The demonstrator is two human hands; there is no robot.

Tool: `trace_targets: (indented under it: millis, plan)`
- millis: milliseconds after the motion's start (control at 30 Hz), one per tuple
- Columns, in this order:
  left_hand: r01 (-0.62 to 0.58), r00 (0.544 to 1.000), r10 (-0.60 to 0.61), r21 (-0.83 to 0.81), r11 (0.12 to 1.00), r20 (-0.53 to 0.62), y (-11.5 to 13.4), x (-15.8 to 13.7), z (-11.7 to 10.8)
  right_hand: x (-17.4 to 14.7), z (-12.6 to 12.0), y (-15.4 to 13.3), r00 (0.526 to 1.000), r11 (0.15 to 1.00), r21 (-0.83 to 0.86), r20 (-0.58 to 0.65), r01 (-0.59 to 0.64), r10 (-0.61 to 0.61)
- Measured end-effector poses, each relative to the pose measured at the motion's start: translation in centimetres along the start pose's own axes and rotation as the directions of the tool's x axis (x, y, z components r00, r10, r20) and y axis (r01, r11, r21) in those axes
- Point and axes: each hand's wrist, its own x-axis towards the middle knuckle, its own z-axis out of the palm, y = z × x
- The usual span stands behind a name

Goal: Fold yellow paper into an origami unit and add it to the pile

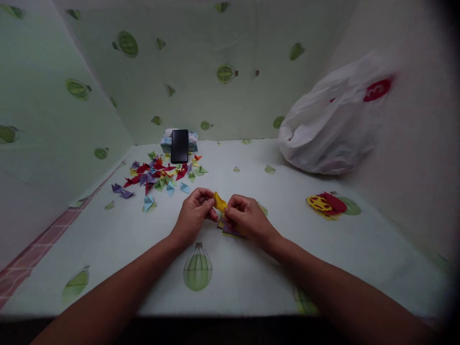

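Note:
A small piece of folded yellow paper [220,202] is pinched between my two hands, a little above the table. My left hand [196,211] grips its left end between thumb and fingers. At the right end, my right hand [247,218] closes on it with thumb and forefinger. Below my right hand lies a stack of square paper sheets [232,232], purple and yellow at its edge, partly hidden by the hand. To the far left sits a spread of folded paper pieces [158,177] in red, purple, green, blue and orange.
A black phone [179,146] leans on a tissue box [166,143] at the back. The back right holds a bulging white plastic bag [327,129]. Red and yellow cut-out pieces [325,204] lie on the right side of the balloon-patterned tablecloth [266,282].

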Motion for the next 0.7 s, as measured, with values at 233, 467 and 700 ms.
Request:
trace_targets:
  millis: [233, 467, 700]
  plan:
    - [0.057, 0.998, -0.053, -0.106, 0.993, 0.043, -0.07, -0.10, 0.27, -0.37, 0.20, 0.17, 0.993, 0.961, -0.257, -0.038, 0.098, -0.111]
    - [0.059, 0.996, -0.058, -0.016, 0.998, 0.075, 0.28, -0.08, 0.25, -0.57, 0.36, 0.39, 0.985, 0.931, -0.323, 0.030, 0.171, -0.171]
    - [0.056, 0.993, -0.056, 0.001, 0.998, 0.101, 0.76, -0.11, 0.28, -0.61, 0.30, 0.31, 0.976, 0.911, -0.349, 0.079, 0.220, -0.205]
